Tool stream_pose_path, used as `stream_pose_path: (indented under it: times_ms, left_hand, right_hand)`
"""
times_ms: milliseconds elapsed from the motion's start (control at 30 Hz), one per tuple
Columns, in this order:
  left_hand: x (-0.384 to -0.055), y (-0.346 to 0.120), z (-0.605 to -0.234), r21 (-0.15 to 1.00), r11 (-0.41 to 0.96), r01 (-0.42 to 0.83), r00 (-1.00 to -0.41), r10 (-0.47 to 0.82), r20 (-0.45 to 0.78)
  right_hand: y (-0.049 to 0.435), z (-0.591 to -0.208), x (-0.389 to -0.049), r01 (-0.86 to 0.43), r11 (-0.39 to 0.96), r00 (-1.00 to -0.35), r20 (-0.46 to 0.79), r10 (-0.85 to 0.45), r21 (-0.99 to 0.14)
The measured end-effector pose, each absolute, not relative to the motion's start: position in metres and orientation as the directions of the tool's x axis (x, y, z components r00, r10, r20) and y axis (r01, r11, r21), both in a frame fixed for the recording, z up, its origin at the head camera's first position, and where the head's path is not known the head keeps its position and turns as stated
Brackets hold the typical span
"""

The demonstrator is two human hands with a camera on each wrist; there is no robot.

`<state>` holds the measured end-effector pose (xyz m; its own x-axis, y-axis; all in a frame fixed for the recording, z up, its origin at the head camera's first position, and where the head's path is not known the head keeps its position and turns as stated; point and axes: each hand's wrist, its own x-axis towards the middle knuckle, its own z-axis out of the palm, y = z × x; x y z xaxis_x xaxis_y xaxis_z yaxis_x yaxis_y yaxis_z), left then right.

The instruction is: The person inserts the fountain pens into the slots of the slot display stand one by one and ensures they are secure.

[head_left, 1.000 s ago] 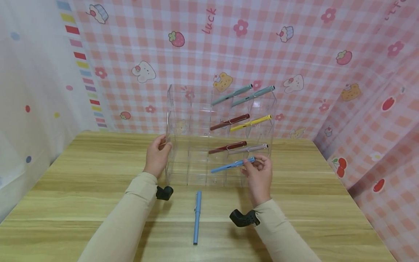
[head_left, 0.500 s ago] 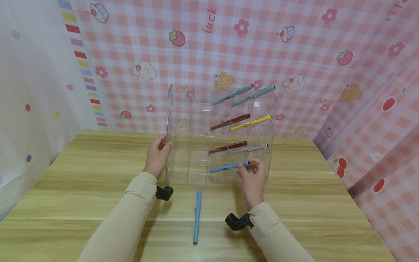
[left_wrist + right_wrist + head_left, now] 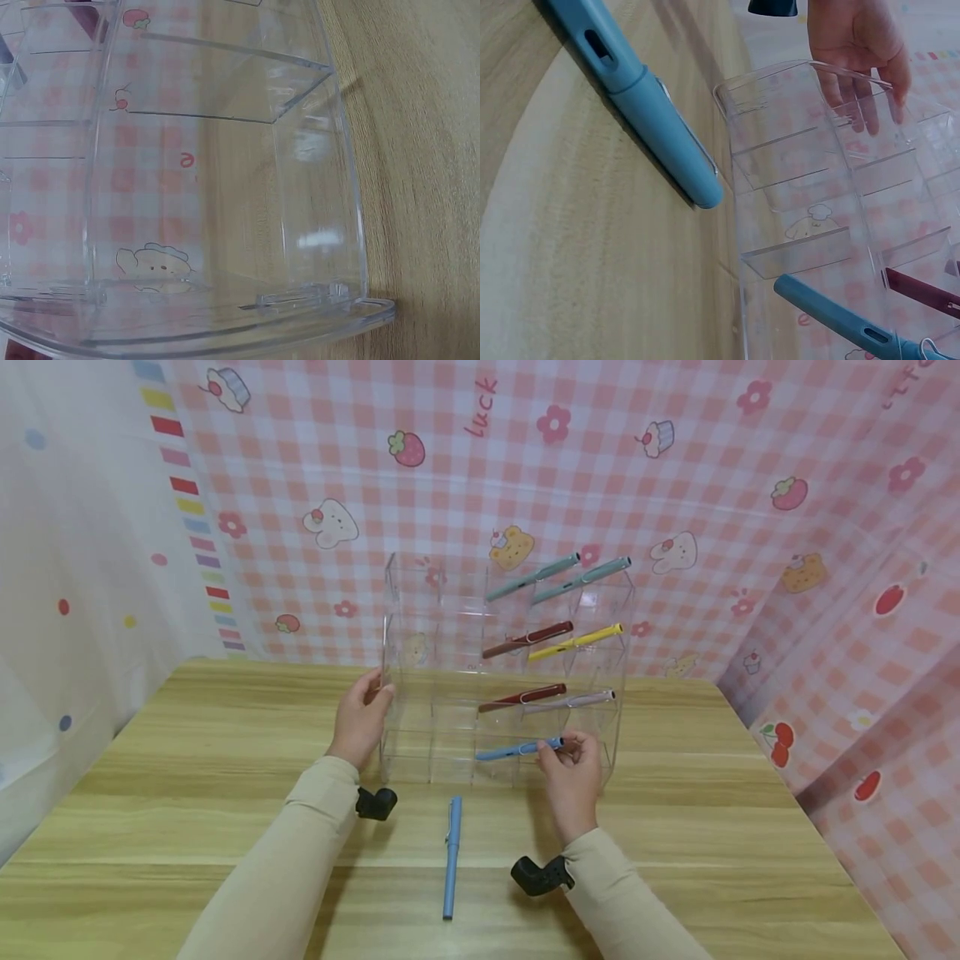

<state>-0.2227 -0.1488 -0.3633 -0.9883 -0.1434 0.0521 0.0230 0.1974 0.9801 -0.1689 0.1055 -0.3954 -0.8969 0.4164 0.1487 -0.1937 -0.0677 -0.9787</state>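
My right hand (image 3: 573,781) pinches the cap end of a blue pen (image 3: 517,749) between thumb and fingers. The pen lies nearly level across the lowest row of a clear plastic pen rack (image 3: 386,643), its far end pointing left. In the right wrist view the same blue pen (image 3: 840,315) overlaps the bottom compartments. With thumb and fingers, my left hand (image 3: 360,718) holds the rack's left side wall. A second blue pen (image 3: 452,857) lies on the table in front of the rack, its clip end toward the rack.
Higher rows of the rack carry two grey-green pens (image 3: 581,580), two dark red pens (image 3: 525,697), a yellow pen (image 3: 576,642) and a pale lilac pen (image 3: 573,701). Behind the wooden table (image 3: 187,777) hangs a pink checked cloth (image 3: 450,493).
My right hand has moved left and slightly down with the blue pen, bringing it lower against the bottom row. The left hand and the pen on the table have stayed put.
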Motion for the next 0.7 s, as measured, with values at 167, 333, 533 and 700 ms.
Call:
stream_pose_path:
  times_ms: [167,333,533,700]
  left_hand:
    - [-0.2226,-0.1491,-0.3638,0.983,0.182,0.014,-0.99,-0.135,0.039]
    - [-0.223,-0.149,-0.3648,0.985,0.171,0.009,-0.99,-0.14,0.033]
    - [-0.2234,-0.1482,-0.3651,0.984,0.176,0.016,-0.988,-0.149,0.042]
    - [-0.223,-0.1485,-0.3649,0.984,0.176,0.014,-0.988,-0.149,0.041]
  right_hand:
    - [0.1046,-0.3967,-0.1676,-0.174,-0.043,-0.902,0.142,0.408,-0.984]
    - [0.104,-0.3979,-0.1655,-0.159,-0.017,-0.907,0.14,0.397,-0.987]
    - [0.1039,-0.3997,-0.1633,-0.18,-0.006,-0.908,0.164,0.385,-0.984]
    - [0.1045,-0.4004,-0.1614,-0.182,0.015,-0.908,0.174,0.381,-0.983]
